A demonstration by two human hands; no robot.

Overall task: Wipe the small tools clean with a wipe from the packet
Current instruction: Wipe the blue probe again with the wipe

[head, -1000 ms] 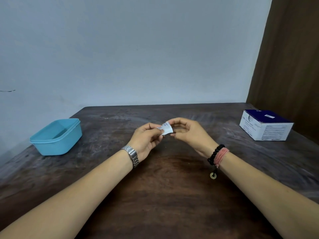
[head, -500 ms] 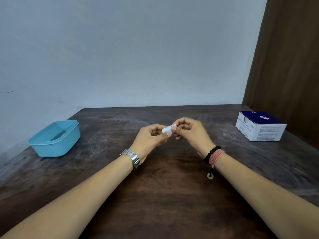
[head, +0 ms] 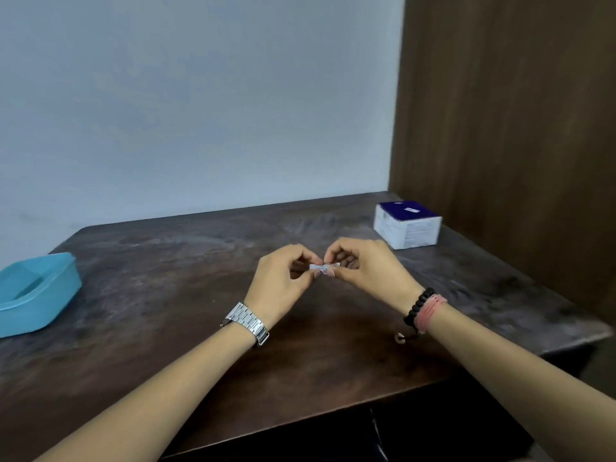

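A small white wipe packet (head: 322,268) is held above the middle of the dark wooden table (head: 166,295). My left hand (head: 283,281), with a metal watch at the wrist, pinches the packet's left end. My right hand (head: 363,268), with a bead bracelet and a pink band, pinches its right end. The packet is mostly hidden by my fingertips. No small tools can be seen.
A light blue plastic tub (head: 36,291) stands at the table's left edge. A white box with a dark blue lid (head: 408,225) sits at the back right, next to a brown wooden panel (head: 516,145). The table's front edge runs below my forearms.
The view has shifted to the right and tilted. The packet has gone from an upright flap to a flat strip pinched at both ends between my hands.
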